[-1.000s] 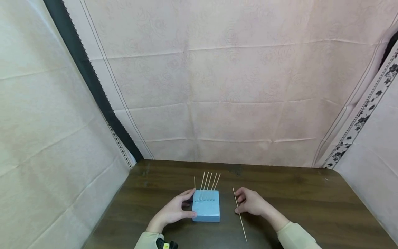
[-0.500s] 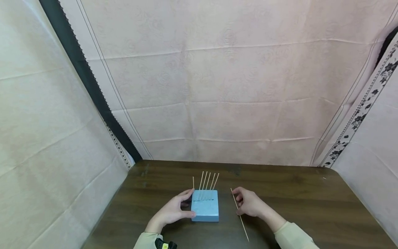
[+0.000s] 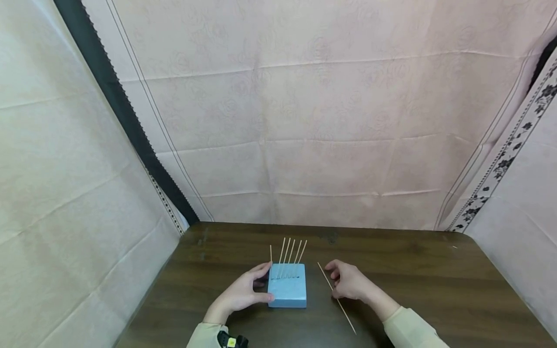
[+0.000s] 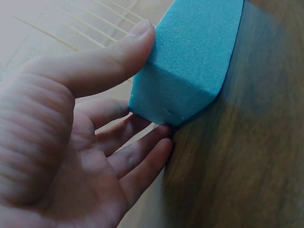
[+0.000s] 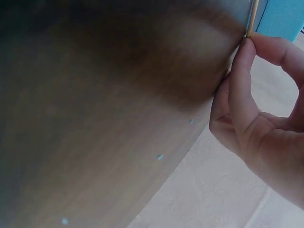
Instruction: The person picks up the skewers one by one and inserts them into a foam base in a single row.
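A blue foam block (image 3: 288, 291) sits on the brown table, with several thin wooden sticks (image 3: 291, 249) standing in a row near its back edge. One stick at the left looks shorter than the others. My left hand (image 3: 241, 290) grips the block's left side, thumb near the front corner and index finger at the back corner. In the left wrist view the other fingers (image 4: 142, 159) extend below the block. To the block's right, my right hand (image 3: 350, 282) pinches a loose wooden stick (image 3: 345, 315) between thumb and index finger. That stick slants, its lower end toward me.
The brown wooden table (image 3: 417, 280) spreads around both hands. Pale cloth (image 3: 326, 121) hangs behind it and along both sides. Small light-blue crumbs (image 5: 159, 156) lie on the tabletop in the right wrist view.
The stick in my right hand has tilted, its far end swinging left toward the block and its near end right. My left hand and the block stay in place.
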`<control>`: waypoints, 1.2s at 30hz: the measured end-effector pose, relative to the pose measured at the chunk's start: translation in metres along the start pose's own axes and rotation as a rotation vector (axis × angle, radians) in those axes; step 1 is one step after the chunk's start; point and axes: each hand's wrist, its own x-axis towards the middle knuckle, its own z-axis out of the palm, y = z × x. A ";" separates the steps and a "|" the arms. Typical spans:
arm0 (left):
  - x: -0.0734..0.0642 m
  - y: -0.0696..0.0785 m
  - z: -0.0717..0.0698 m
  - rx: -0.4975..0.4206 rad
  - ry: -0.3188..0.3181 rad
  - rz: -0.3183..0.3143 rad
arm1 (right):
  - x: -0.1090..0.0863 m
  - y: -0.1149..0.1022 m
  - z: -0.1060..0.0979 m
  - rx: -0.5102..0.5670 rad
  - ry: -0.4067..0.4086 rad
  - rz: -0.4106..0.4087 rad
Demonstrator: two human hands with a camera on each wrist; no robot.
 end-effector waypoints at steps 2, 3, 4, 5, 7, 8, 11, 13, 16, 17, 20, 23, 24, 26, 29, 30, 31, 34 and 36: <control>0.000 0.000 0.000 -0.003 -0.001 -0.001 | 0.000 0.001 -0.002 0.020 -0.012 0.012; 0.000 0.000 0.000 -0.005 -0.002 -0.002 | 0.001 0.002 -0.003 0.033 -0.022 0.018; 0.000 0.000 0.000 -0.008 -0.002 -0.004 | 0.001 0.003 -0.004 0.053 -0.036 0.026; 0.000 0.000 0.000 -0.011 -0.002 -0.006 | 0.001 0.004 -0.006 0.078 -0.051 0.033; 0.000 -0.001 0.001 -0.015 -0.002 -0.011 | 0.001 0.005 -0.009 0.140 -0.090 0.042; -0.001 -0.001 0.001 -0.016 -0.002 -0.011 | 0.002 0.006 -0.010 0.168 -0.108 0.048; -0.001 -0.001 0.002 -0.013 0.002 -0.013 | 0.002 0.009 -0.014 0.244 -0.162 0.064; -0.001 -0.002 0.003 -0.013 0.004 -0.013 | 0.003 0.011 -0.016 0.277 -0.193 0.069; -0.001 -0.002 0.003 -0.012 0.005 -0.013 | 0.003 0.013 -0.017 0.324 -0.227 0.080; -0.001 -0.002 0.003 -0.012 0.005 -0.013 | 0.003 0.013 -0.018 0.337 -0.233 0.080; -0.001 -0.002 0.003 -0.011 0.005 -0.013 | 0.005 0.013 -0.019 0.384 -0.253 0.076; 0.000 -0.002 0.002 -0.011 0.005 -0.009 | 0.006 0.012 -0.022 0.425 -0.262 0.063; 0.000 -0.002 0.002 -0.010 0.005 -0.008 | 0.006 0.011 -0.023 0.436 -0.264 0.056; 0.000 -0.002 0.002 -0.008 0.006 -0.005 | 0.007 0.009 -0.024 0.459 -0.265 0.041; 0.000 -0.002 0.001 -0.006 0.006 -0.002 | 0.007 0.005 -0.025 0.493 -0.253 0.016; 0.000 -0.002 0.001 -0.006 0.007 -0.002 | 0.007 0.004 -0.025 0.502 -0.245 0.010; 0.000 -0.002 0.001 -0.007 0.007 -0.002 | 0.006 0.002 -0.025 0.511 -0.234 0.006; 0.000 -0.002 0.001 -0.015 0.006 -0.007 | 0.003 -0.002 -0.024 0.532 -0.188 -0.008; -0.001 -0.002 0.002 -0.019 0.005 -0.012 | 0.001 -0.005 -0.023 0.543 -0.153 -0.016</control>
